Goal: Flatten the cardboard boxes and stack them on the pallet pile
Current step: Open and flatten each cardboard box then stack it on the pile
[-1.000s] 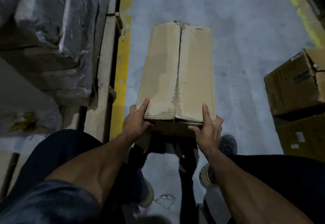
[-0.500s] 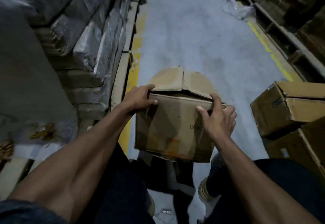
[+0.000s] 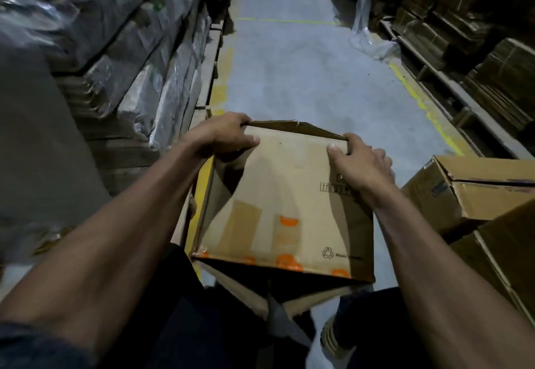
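Holding the cardboard box (image 3: 286, 206) up between the knees, over the aisle floor (image 3: 301, 79). Head view only: left hand (image 3: 220, 134) is curled over the far top-left corner, thumb on the near face; right hand (image 3: 359, 160) grips the far top-right corner the same way. Both hands are closed on the box's upper edge, nothing else held. Bottom flaps (image 3: 304, 296) hang open below, so the box is a loose tube, not yet flat.

Risks, my read:
- The grip is only on the top edge. If the collapse is pushed unevenly, the box may rack sideways and slip from one hand.
- Hanging flaps could catch on a leg or shoe (image 3: 333, 336) and fold crooked, giving a lumpy sheet that stacks badly.
- More boxes (image 3: 474, 192) sit just beside the right arm; a wide swing could knock them.
- Wrapped stacks (image 3: 139, 58) close on the left limit room that side.

Can't tell which stack is the pallet pile.
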Available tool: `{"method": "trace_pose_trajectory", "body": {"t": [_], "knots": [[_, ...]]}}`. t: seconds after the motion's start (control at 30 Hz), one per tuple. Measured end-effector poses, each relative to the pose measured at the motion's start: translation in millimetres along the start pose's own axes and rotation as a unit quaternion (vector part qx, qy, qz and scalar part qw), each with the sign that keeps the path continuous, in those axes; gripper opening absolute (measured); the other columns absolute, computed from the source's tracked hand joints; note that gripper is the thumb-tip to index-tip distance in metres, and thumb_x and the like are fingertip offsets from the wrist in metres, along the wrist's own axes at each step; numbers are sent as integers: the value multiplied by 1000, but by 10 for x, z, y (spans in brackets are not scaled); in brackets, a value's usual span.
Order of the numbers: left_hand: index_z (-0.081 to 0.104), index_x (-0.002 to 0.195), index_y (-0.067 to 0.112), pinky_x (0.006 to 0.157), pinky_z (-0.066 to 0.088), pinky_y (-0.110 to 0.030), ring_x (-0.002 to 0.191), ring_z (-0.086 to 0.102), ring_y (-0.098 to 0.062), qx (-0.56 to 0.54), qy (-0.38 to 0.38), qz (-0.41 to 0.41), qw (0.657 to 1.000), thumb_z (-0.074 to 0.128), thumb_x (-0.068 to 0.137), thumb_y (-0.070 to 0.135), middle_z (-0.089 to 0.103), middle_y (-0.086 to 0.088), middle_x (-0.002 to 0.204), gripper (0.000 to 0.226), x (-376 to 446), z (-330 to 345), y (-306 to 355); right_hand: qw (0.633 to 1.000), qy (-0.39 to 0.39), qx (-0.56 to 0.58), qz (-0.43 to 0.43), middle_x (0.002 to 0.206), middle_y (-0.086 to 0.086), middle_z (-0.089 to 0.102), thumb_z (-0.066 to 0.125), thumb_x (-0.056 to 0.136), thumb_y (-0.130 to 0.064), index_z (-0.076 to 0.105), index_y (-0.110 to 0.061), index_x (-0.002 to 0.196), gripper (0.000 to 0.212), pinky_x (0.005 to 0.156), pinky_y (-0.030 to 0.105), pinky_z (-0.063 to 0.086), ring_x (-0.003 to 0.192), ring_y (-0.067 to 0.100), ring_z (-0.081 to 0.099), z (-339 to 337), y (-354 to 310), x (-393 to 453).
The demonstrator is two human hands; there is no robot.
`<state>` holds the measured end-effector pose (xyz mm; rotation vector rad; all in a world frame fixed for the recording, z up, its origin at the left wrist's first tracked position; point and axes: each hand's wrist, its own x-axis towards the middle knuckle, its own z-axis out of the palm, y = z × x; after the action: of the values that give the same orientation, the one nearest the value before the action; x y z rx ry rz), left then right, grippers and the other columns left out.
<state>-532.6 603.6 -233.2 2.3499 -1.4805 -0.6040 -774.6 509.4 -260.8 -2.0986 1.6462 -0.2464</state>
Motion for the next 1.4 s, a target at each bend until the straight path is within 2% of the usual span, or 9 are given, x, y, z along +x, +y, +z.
{"method": "trace_pose_trajectory", "body": {"t": [0.13, 0.2, 0.33, 0.47, 0.6, 0.83, 1.03, 1.2, 1.4], "knots": [[18, 157, 25, 110, 36, -44, 139, 38, -35, -19, 55, 8, 998, 58, 96, 45, 36, -14, 157, 75, 46, 188, -211, 996, -21, 72, -38, 138, 18, 41, 44, 100, -48, 31, -40, 148, 51, 102, 47, 37, 129, 41, 39, 83, 75, 145], [20, 156, 28, 109, 37, -45, 138, 39, -34, -66, 42, 21, 997, 60, 89, 54, 36, -16, 155, 82, -18, 228, -389, 988, -42, 132, -69, 136, 7, 46, 48, 101, -38, 36, -36, 150, 51, 96, 41, 45, 121, 30, 50, 84, 154, 88], [18, 157, 34, 117, 29, -42, 144, 30, -26, -121, -99, 21, 987, 56, 56, 92, 23, -7, 159, 122, -306, 330, -670, 958, -97, 255, -89, 134, -17, 41, 48, 104, -23, 36, -25, 154, 51, 98, 30, 41, 127, 13, 46, 247, 441, -164], [-7, 156, 40, 124, 11, -44, 151, 5, -23, -109, -179, 41, 977, 82, 55, 71, -3, -1, 165, 137, -475, 371, -864, 928, -144, 337, -69, 147, -17, 36, 43, 95, 6, 31, -35, 156, 74, 99, 35, 44, 135, 16, 41, 341, 679, -213], [14, 156, 36, 110, 29, -31, 140, 29, -31, -106, -21, 33, 994, 86, 74, 28, 22, -14, 155, 110, -396, 579, -843, 946, -127, 264, -140, 157, -16, 27, 71, 90, -7, 21, -41, 155, 89, 108, 37, 39, 140, 11, 33, 497, 774, -170], [32, 146, 41, 87, 37, -28, 114, 48, -21, -159, 154, 31, 975, 77, 83, 34, 45, -4, 139, 78, -327, 1015, -761, 936, -17, 328, -124, 150, -8, 35, 76, 87, -15, 20, -47, 142, 85, 109, 36, 43, 133, 12, 40, 826, 701, -139], [36, 143, 38, 93, 42, -39, 116, 53, -32, -115, 211, -1, 971, 70, 90, 29, 44, -11, 135, 64, -380, 1043, -574, 941, 78, 314, -103, 153, 0, 30, 70, 93, -20, 23, -36, 144, 71, 111, 40, 41, 136, 13, 34, 924, 542, -197], [38, 143, 31, 87, 46, -40, 109, 56, -35, -90, 235, 5, 968, 64, 91, 43, 44, -15, 131, 59, -407, 747, -336, 952, 148, 253, -89, 150, 6, 33, 66, 95, -32, 28, -28, 148, 66, 103, 38, 35, 137, 23, 29, 610, 316, -247], [42, 140, 30, 90, 37, -39, 115, 54, -36, -77, 274, 9, 959, 64, 88, 53, 51, -13, 129, 60, -352, 260, -94, 963, 163, 197, -87, 139, 13, 37, 54, 97, -49, 29, -30, 147, 59, 103, 44, 34, 130, 30, 32, 104, 88, -157]]}}
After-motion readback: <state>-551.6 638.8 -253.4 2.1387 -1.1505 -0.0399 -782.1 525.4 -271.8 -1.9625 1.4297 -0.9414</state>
